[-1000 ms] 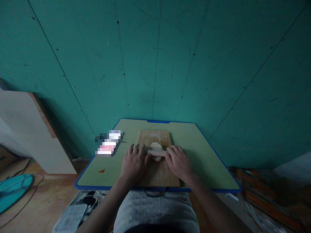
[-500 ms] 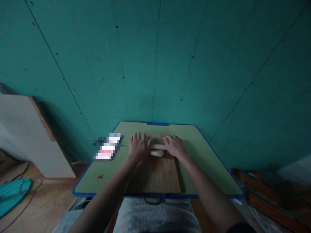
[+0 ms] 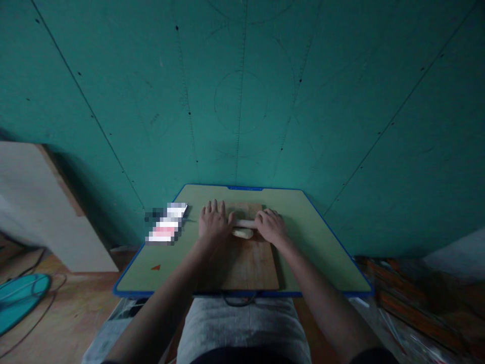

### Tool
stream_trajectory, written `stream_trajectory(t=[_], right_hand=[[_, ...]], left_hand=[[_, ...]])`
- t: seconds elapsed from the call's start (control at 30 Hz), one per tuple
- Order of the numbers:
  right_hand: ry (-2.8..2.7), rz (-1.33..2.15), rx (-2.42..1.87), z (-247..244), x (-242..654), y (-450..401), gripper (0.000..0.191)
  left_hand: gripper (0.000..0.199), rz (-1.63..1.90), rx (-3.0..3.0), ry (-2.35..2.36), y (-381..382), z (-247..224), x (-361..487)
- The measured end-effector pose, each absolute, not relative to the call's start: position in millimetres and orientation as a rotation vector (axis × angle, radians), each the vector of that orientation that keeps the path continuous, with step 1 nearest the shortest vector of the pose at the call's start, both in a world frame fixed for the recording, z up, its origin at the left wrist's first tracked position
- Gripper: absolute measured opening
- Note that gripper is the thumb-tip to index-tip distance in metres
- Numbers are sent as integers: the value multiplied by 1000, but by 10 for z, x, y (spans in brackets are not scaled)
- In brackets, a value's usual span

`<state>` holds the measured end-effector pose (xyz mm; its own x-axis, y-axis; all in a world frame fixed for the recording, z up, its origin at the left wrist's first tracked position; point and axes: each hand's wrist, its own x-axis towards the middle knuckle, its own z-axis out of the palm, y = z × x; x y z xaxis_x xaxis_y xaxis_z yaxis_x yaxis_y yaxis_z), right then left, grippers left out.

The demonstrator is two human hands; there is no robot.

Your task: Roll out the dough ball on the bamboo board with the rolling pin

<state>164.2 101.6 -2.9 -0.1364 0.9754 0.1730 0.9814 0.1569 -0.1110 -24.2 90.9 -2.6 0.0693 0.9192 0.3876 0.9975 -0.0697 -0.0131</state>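
A pale rolling pin (image 3: 245,223) lies crosswise on a wooden board (image 3: 252,270), between my two hands. My left hand (image 3: 215,222) rests over its left end, palm down, with the fingers spread forward. Over the right end, my right hand (image 3: 271,224) is curled, its fingers bent round the pin. A pale lump that looks like dough (image 3: 243,233) lies on the board just on my side of the pin. The ends of the pin are hidden under my hands.
The board is on a light green table (image 3: 318,253) with a blue rim. A blurred-out flat item (image 3: 166,225) and a small orange triangle (image 3: 156,267) are at its left. Behind stands a green wall (image 3: 151,101); a white panel (image 3: 49,202) leans at the left.
The whole view has shifted a little, so the table and wall sit slightly higher in the frame. Both hands stay on the rolling pin, with hardly any other change.
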Motion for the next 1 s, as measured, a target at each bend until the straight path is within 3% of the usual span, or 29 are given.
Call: stream_trajectory(t=[0.37,0.57,0.87,1.0], right_hand=[[-2240,-138,-1627,-154,1693,562,47],[-2271,-165,-1514,-207,1739,226,49],[-2309,-129,-1699,-101,1688,830,46],[-2288,-95,-1768,-106,1669,1093,42]], left_hand=[[39,-578,-2206,-1833,416,-67,-325],[46,-545,-2185,-1749,120,-217,-436],[51,-329,-2249,-1781,712,-26,-376],[41,-336,-2233,-1793,963,-21,-325]])
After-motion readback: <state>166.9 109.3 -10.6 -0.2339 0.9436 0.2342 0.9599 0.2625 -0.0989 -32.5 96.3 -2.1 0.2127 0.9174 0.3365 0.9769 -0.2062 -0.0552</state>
